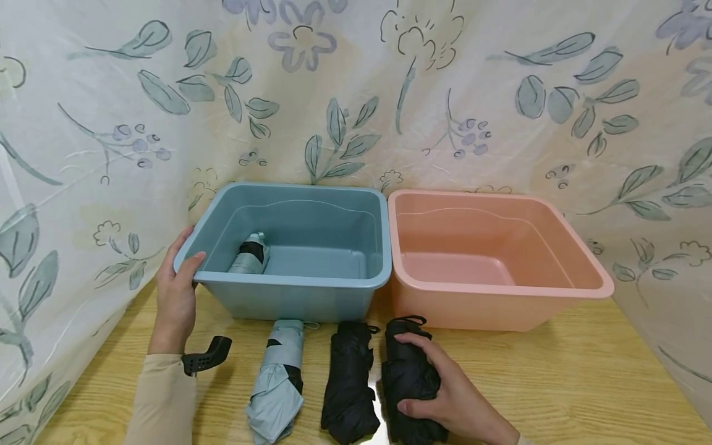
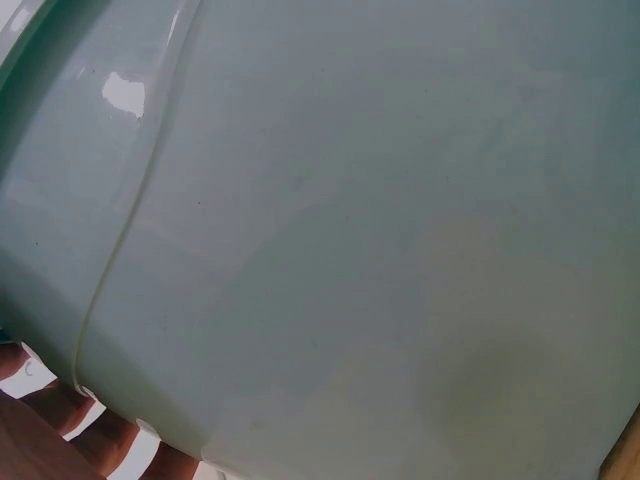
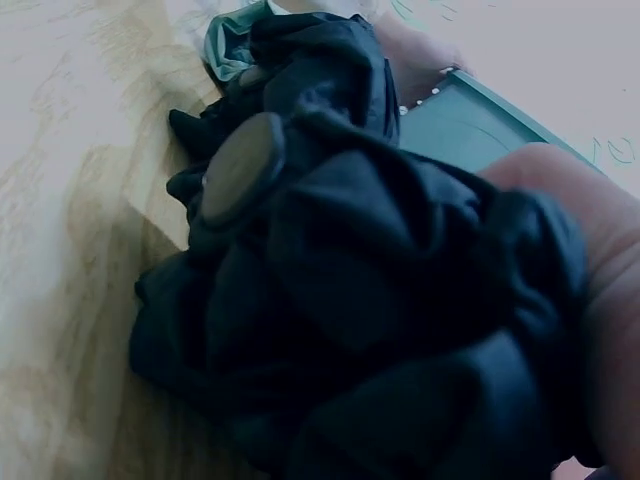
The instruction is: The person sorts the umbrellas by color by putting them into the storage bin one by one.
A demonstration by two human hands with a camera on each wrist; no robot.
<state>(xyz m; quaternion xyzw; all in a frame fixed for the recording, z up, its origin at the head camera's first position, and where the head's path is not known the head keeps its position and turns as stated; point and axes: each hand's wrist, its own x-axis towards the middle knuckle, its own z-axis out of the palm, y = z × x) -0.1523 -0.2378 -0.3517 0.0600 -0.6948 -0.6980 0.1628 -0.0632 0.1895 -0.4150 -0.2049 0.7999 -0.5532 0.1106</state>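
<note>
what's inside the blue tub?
One folded light-blue umbrella lies in the blue tub at its left end; the near wall hides the floor just behind it.

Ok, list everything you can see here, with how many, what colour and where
Blue bin: one, grey-blue, on the table, left of the pink one.
Pink bin: one, salmon pink, touching the blue bin's right side.
Folded umbrella in bin: one, pale blue, lying inside the blue bin.
Pale blue umbrella: one, folded, on the table in front of the blue bin.
Black umbrellas: two, folded, side by side; middle one lies free, right one is held.
Table: one, light wood.
Floral cloth: white with grey-green leaves, behind.
Left hand: grips the blue bin's rim.
Right hand: fingers curled round the right black umbrella.
</note>
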